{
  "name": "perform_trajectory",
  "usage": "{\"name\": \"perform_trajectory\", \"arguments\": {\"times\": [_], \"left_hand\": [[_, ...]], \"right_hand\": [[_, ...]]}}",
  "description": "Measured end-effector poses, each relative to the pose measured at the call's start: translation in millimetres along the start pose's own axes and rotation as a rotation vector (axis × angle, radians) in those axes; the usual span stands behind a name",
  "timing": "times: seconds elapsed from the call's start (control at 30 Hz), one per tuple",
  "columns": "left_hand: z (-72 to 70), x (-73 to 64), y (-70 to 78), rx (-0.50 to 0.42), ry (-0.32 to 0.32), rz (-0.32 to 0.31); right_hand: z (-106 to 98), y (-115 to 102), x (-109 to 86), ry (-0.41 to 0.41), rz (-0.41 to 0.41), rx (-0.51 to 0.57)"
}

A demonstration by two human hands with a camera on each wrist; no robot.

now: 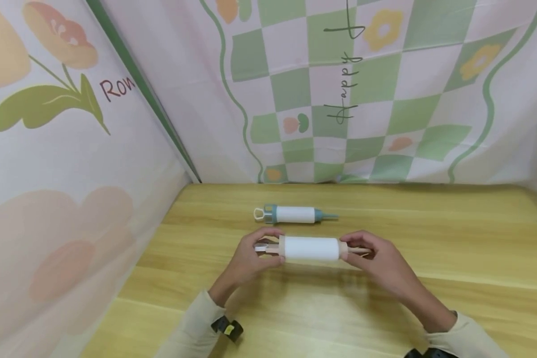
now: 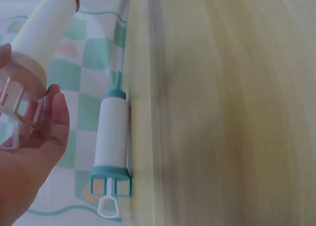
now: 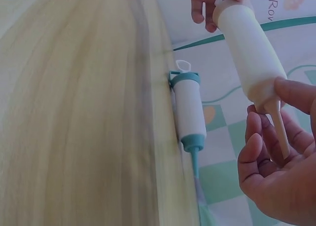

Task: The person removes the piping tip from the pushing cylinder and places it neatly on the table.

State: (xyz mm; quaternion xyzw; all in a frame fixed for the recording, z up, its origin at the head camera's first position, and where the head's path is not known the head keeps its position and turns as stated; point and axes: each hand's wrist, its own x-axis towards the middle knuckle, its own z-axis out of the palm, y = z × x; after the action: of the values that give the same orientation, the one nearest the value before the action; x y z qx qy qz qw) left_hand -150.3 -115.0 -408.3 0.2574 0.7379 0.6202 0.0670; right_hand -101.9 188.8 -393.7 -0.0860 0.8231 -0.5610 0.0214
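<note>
A large plastic syringe (image 1: pixel 311 248) with a white barrel and beige ends lies level between both hands, above the table. My left hand (image 1: pixel 246 256) pinches its beige collar between thumb and fingers, around the handle end. At the other end, my right hand (image 1: pixel 378 258) pinches the beige cap, and the thin beige nozzle (image 3: pixel 279 132) runs past its palm. Beyond the hands rests a second syringe (image 1: pixel 295 214), white with teal ends. The white loop handle (image 2: pixel 108 206) of that one points left in the head view and its teal nozzle (image 3: pixel 194 162) right.
The wood-grain table (image 1: pixel 322 313) spreads under both hands. A printed cloth (image 1: pixel 291 94) with green checks hangs at its back edge, and another flowered cloth (image 1: pixel 71 199) hangs along the left side.
</note>
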Motion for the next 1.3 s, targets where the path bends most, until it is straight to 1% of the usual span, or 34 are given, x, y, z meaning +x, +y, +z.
{"name": "perform_trajectory", "arguments": {"times": [0.2,0.33,0.43,0.57,0.7,0.87,0.97,1.1,1.17,1.3], "left_hand": [[4.2,-0.5,5.2,-0.001,0.036,0.029],[6.1,-0.7,6.3,-0.007,0.055,0.031],[7.8,-0.8,7.4,-0.014,0.061,0.033],[10.6,-0.4,7.9,-0.013,0.062,0.039],[13.3,0.4,7.0,0.007,0.058,0.052],[16.2,0.5,6.7,0.042,0.058,0.073],[17.9,0.7,5.8,0.034,0.058,0.078],[20.0,1.6,5.0,0.018,0.057,0.077],[20.9,2.3,5.9,0.017,0.055,0.063],[21.7,3.3,7.7,0.047,0.051,0.025]], "right_hand": [[-3,-1,-2.1,-0.001,-0.016,0.044],[-4,-2,-4.3,-0.012,-0.03,0.052],[-5,-3,-5.1,-0.01,-0.008,0.038],[-6,-5,-5.6,0.002,0.042,0.026],[-6,-5,-6.0,0.017,0.071,0.061],[-4,-4,-6.4,0.055,0.085,0.106],[-4,-3,-7.4,0.063,0.09,0.145],[-4,-3,-8.9,0.065,0.072,0.18],[-4,-2,-9.6,0.069,0.054,0.182],[-3,-1,-11.2,0.085,0.007,0.165]]}}
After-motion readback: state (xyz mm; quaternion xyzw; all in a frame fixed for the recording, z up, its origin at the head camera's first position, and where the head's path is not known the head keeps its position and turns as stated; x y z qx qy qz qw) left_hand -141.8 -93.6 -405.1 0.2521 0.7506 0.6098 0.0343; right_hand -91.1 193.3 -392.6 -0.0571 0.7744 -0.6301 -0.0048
